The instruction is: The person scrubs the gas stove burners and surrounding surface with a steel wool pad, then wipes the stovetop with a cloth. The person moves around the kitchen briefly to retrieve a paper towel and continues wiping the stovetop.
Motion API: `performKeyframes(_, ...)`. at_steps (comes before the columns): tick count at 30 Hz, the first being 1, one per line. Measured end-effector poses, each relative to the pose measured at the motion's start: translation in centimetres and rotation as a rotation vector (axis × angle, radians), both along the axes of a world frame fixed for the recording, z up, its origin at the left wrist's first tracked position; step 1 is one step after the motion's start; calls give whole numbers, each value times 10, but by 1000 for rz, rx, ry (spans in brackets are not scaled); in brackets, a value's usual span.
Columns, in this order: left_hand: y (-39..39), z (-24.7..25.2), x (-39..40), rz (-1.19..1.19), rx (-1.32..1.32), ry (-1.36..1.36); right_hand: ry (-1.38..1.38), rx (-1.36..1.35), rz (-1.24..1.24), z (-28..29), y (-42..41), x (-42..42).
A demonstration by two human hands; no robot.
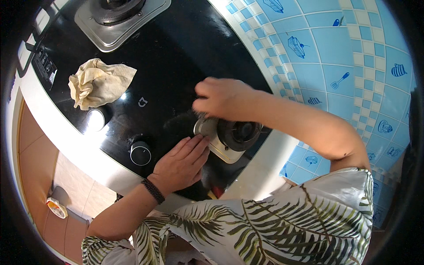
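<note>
My left hand [182,162], with a dark beaded bracelet at the wrist, lies palm down with its fingertips on the rim of a steel burner plate [227,155]. On that plate sits a round black gas burner [240,134]. Blurred, my right hand [222,98] is over the upper left edge of the plate with its fingers bent; whether anything is in it is hidden. Both hands are on or over a black glass gas hob [172,73]. A crumpled beige cloth [101,84] lies on the glass further left, beside a control knob [95,120].
A second burner [116,10] on a steel plate stands at the top left. Another knob [140,153] is near the hob's front edge. White countertop [73,132] borders the hob, and a blue tiled wall [334,43] rises at the right. A dark grate is at the upper left.
</note>
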State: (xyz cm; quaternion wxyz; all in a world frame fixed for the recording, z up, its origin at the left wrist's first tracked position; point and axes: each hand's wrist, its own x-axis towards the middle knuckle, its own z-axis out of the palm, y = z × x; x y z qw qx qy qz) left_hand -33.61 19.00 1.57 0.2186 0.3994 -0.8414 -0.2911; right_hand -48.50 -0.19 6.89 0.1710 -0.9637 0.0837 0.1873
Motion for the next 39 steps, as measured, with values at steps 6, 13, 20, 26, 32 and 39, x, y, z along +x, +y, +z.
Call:
performKeyframes(6, 0, 3, -3, 14, 1, 11, 112, -129, -142, 10, -33, -35)
performKeyframes(13, -1, 3, -3, 0, 15, -5, 18, 3, -156, -1, -10, -21)
performKeyframes(20, -1, 0, -3, 6, 10, -14, -46, 218, -609, 22, -45, -69)
performKeyframes(26, -1, 2, -3, 1, 15, -23, 137, 140, -250, 9, -29, -39)
performKeyframes(32, -1, 2, -3, 13, 5, -13, 162, 83, -117, 13, -36, -39)
performKeyframes(39, 0, -1, -3, 9, 13, 5, 61, 172, -133, 8, -40, -47)
